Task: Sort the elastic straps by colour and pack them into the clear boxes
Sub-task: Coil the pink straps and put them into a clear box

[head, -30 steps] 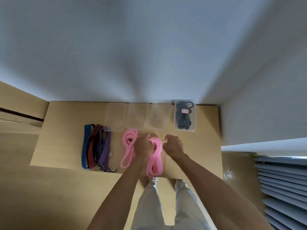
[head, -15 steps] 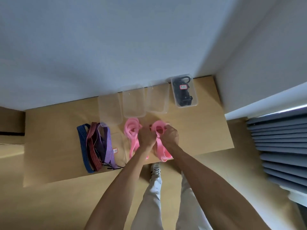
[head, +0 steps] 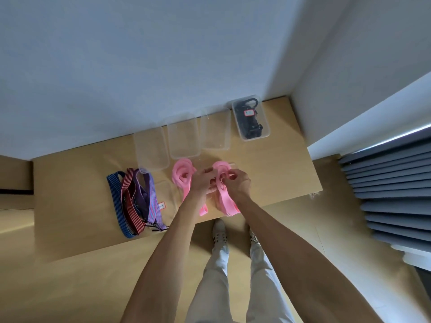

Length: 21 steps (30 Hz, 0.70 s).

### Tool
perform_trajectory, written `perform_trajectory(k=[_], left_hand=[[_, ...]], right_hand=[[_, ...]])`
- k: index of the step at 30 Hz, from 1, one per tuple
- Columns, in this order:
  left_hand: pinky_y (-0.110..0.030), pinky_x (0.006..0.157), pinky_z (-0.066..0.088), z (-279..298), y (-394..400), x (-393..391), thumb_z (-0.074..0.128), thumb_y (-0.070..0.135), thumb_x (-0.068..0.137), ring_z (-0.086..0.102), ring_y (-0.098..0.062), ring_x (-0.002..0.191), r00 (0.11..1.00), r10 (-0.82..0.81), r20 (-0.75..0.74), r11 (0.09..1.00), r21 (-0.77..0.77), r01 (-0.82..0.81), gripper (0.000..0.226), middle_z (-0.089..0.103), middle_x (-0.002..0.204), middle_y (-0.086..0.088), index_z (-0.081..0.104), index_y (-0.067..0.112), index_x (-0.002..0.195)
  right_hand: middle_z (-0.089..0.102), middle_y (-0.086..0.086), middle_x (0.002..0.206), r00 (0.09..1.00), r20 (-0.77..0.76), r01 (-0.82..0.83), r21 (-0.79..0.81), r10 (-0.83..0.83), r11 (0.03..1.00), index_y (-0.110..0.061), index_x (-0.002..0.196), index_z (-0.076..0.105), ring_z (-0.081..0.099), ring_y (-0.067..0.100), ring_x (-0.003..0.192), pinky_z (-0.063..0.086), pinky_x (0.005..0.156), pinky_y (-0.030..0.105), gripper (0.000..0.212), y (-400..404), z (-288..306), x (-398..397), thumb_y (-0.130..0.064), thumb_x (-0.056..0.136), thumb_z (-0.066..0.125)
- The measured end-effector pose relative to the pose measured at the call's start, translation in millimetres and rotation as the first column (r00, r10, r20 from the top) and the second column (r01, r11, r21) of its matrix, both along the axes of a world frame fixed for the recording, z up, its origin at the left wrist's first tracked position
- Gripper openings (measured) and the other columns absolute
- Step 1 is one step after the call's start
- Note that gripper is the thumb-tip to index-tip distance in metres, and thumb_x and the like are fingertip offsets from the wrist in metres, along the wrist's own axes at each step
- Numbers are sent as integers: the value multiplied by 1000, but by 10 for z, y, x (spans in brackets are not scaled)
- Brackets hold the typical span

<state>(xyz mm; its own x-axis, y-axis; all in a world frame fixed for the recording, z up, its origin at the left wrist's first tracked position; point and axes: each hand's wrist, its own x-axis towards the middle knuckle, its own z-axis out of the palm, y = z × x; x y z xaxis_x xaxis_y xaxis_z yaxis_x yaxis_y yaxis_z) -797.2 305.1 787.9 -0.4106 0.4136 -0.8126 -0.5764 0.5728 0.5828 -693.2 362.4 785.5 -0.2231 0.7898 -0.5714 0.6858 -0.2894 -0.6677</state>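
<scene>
Two pink straps lie on the wooden table (head: 279, 164). My left hand (head: 202, 183) and my right hand (head: 236, 183) both pinch the right pink strap (head: 226, 201) near its far loop. The left pink strap (head: 183, 176) lies coiled just left of my left hand. A bundle of blue, red and purple striped straps (head: 133, 201) lies further left. Three clear boxes (head: 184, 136) stand side by side at the back with nothing in them. A fourth clear box (head: 250, 120) to their right holds black straps.
A clear lid or bag with a red label (head: 163, 201) lies between the striped bundle and the pink straps. The wall runs right behind the boxes. My legs and shoes stand at the table's near edge. Blue-grey slats (head: 387, 194) lie to the right.
The camera view has tilted, so the table looks rotated. My hands have come together over the far loop of the right pink strap and now work it with their fingertips.
</scene>
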Motion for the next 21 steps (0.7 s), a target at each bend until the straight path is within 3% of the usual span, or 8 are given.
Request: perform_trajectory(k=[4,8,12,16,19,21], left_hand=[[-28,64,60,200,-76,57,61,10,97,74,-22,76,1000,-9,26,995,96,7,15,76,88,-9,71,15,107],[-28,60,60,538,-116,48,56,2,96,72,-28,87,993,-42,-111,989,134,56,33,74,91,-12,75,25,83],[-42,72,64,961,-111,7,49,-7,90,73,-33,89,978,-13,-209,977,206,57,30,73,96,-22,73,9,95],[-45,75,61,1412,-46,-68,47,-11,88,70,-30,79,968,83,-238,943,333,1,27,68,88,-23,69,-3,103],[-32,63,59,1731,11,-156,47,-12,84,65,-26,78,957,167,-239,913,404,-59,26,65,88,-17,66,-2,98],[-26,61,57,1931,42,-229,47,-14,80,64,-27,81,959,183,-214,892,447,-70,28,66,90,-17,66,1,93]], right_hand=[[71,12,110,997,-72,-11,-18,10,1000,-6,116,67,66,27,99,55,87,37,25,-36,179,42,-19,98,57],[72,9,104,995,-95,11,44,-7,999,-4,112,65,68,25,93,57,84,38,24,-63,466,68,-22,96,64],[72,11,90,987,-149,88,210,-57,974,-2,97,68,68,28,83,57,78,41,11,-23,934,29,-9,89,66],[69,9,83,961,-276,96,376,13,922,-4,89,66,62,21,73,52,67,33,4,62,1471,-84,-3,86,64],[65,-1,82,928,-366,112,454,70,884,-10,89,63,58,4,75,46,67,18,5,115,1813,-143,-6,88,63],[60,-10,74,904,-425,185,480,43,857,-12,88,61,56,-4,67,39,58,7,6,151,2011,-163,-6,88,61]])
